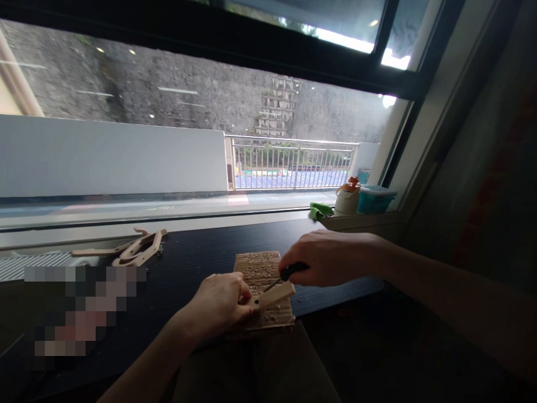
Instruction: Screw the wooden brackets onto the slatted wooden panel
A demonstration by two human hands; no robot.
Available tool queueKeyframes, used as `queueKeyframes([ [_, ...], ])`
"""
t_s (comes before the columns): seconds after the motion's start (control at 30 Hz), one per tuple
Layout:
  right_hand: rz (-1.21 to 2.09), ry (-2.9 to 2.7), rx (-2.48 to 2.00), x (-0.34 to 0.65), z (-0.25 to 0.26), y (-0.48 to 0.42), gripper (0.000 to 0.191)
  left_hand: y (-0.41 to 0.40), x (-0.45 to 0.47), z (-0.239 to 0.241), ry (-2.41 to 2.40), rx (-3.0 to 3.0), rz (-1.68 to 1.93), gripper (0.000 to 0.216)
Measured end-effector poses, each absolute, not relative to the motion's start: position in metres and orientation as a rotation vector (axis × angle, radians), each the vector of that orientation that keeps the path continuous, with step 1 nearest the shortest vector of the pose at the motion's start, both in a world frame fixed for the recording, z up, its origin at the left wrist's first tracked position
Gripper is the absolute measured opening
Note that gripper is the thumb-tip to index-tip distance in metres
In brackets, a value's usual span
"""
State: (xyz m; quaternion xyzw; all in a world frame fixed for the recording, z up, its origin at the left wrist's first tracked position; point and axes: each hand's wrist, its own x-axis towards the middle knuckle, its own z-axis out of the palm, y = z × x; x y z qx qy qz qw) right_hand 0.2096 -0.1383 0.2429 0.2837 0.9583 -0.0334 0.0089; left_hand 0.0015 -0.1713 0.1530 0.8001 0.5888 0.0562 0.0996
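Observation:
My left hand (224, 299) grips the near-left end of a pale wooden piece (274, 296) that has a dark round hole in it. Below the wood lies a sheet of corrugated cardboard (258, 263), strewn with small wood crumbs. In my right hand (327, 257), fingers wrapped round the black handle, is a screwdriver-like tool (289, 272) with a thin metal shaft. The shaft slants down to the left toward the wood near my left fingers. Its tip is too small to make out, so I cannot tell the exact kind of tool.
On the dark table (201, 246), several shaped wooden parts (140, 249) lie at the left with small dark screws beside them. The windowsill at the right holds a green cloth (321, 211), a cream bottle (347, 198) and a teal lidded box (376, 200). A window spans the back.

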Motion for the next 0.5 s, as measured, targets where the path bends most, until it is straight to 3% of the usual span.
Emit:
queueKeyframes([
  [0.5, -0.084, 2.772, 0.735, 0.166, 0.233, -0.124, 0.025, -0.169, 0.001, 0.146, 1.756, 2.388, 0.168, 0.024],
])
